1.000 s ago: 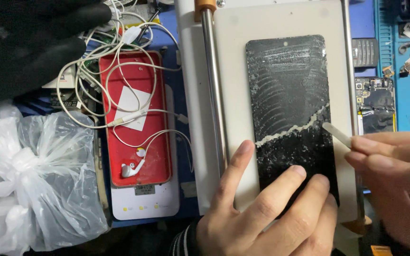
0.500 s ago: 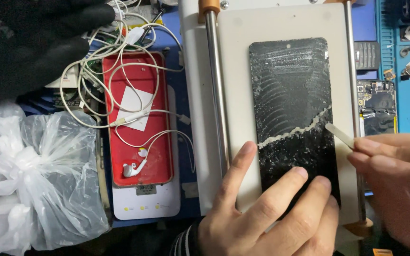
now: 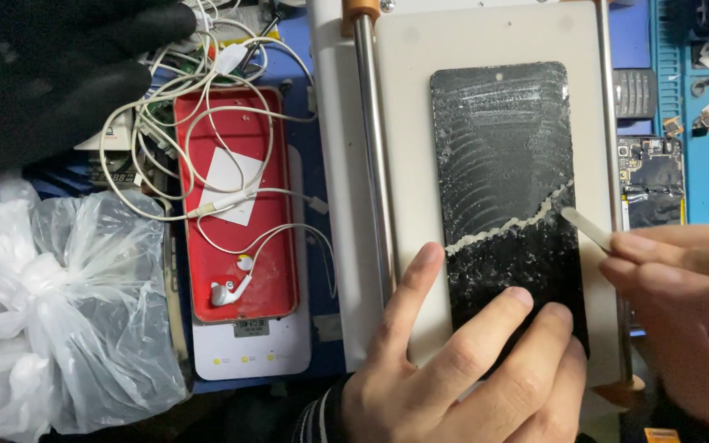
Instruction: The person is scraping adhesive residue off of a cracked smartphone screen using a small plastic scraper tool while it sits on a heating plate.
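A black phone screen panel (image 3: 498, 172) lies flat on a pale heating plate (image 3: 486, 41). Whitish glue residue covers its upper part, with a ridge of scraped glue running across the middle. My left hand (image 3: 461, 369) rests on the panel's lower end, fingers spread, pressing it down. My right hand (image 3: 683, 303) pinches a thin pale scraper (image 3: 584, 228); its tip touches the panel's right edge near the glue ridge.
A metal rod (image 3: 373, 156) runs along the plate's left side. A red phone case (image 3: 235, 205) with white earphone cables (image 3: 231, 279) lies left. A white plastic bag (image 3: 51, 320) sits at lower left, dark fabric (image 3: 34, 66) upper left. Small phone parts (image 3: 650, 176) lie right.
The scraper tip has slid slightly down and left along the panel's right edge. My left hand stays in place on the panel.
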